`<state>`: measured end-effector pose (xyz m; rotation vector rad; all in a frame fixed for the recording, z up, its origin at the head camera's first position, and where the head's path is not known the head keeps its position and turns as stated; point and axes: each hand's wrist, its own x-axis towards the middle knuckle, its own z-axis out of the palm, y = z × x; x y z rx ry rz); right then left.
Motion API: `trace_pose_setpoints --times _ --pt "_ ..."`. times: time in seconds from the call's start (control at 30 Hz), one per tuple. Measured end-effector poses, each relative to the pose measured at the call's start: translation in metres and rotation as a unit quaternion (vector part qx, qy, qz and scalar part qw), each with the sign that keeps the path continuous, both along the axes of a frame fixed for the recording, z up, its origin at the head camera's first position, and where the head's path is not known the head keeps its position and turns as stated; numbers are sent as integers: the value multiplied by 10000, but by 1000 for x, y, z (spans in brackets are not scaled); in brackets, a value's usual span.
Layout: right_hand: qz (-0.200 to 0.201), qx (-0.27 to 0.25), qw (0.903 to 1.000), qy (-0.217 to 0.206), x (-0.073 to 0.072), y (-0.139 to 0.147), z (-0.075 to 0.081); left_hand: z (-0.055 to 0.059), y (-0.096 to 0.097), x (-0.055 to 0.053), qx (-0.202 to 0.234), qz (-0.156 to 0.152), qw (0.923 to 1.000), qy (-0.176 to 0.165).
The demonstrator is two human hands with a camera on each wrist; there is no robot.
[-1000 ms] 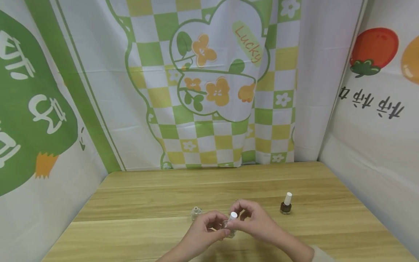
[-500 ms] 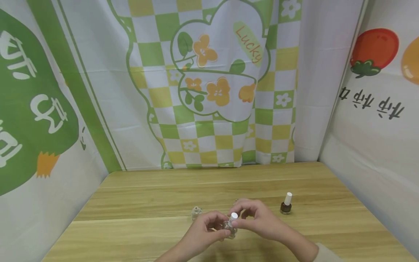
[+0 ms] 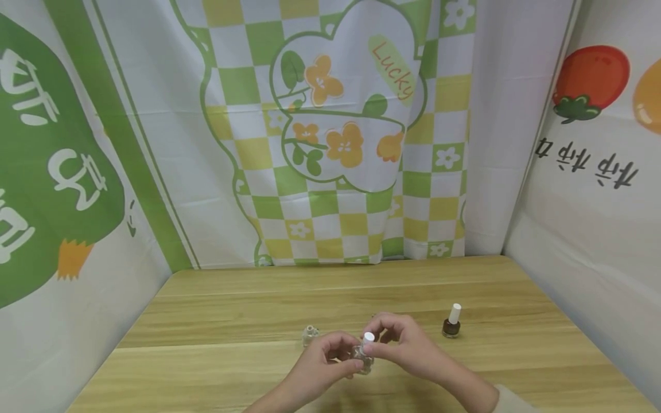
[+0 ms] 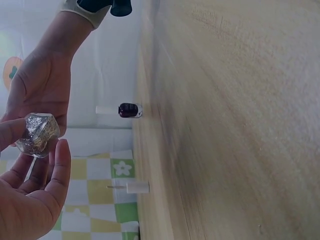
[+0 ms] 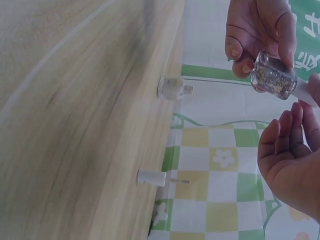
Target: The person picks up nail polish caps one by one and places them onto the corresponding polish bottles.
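My left hand (image 3: 321, 362) holds a clear glass nail polish bottle (image 5: 272, 76) with silvery glitter inside, gripped between thumb and fingers. Its white cap (image 3: 369, 338) is pinched by the thumb and fingertips of my right hand (image 3: 408, 345). Cap and bottle are together, held above the table. Just beyond the left hand stands an uncapped clear bottle (image 3: 310, 335), its neck bare in the right wrist view. A white brush cap (image 5: 151, 178) stands on the table with its brush pointing up; in the head view the right hand mostly hides it.
A dark nail polish bottle (image 3: 451, 327) with a tall white cap stands upright to the right of the hands. The wooden table (image 3: 232, 310) ends at a printed checked curtain (image 3: 330, 229) at the back, with printed cloth walls on both sides.
The right fingers shift slightly around the white cap, and the bottle tilts a little. The left hand keeps its grip in almost the same place. The other bottles stay put.
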<state>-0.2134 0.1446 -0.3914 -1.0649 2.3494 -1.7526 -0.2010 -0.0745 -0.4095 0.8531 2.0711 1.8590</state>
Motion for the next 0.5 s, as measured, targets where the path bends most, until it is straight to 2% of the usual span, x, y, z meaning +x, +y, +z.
trace_pose_setpoints --times 0.27,0.5 --pt "-341 -151 9989 -295 5 -6 0 0 -2 -1 -69 58 10000 15" --pt "-471 -276 9964 -642 7 -10 1 -1 -3 -2 -88 58 9999 98"
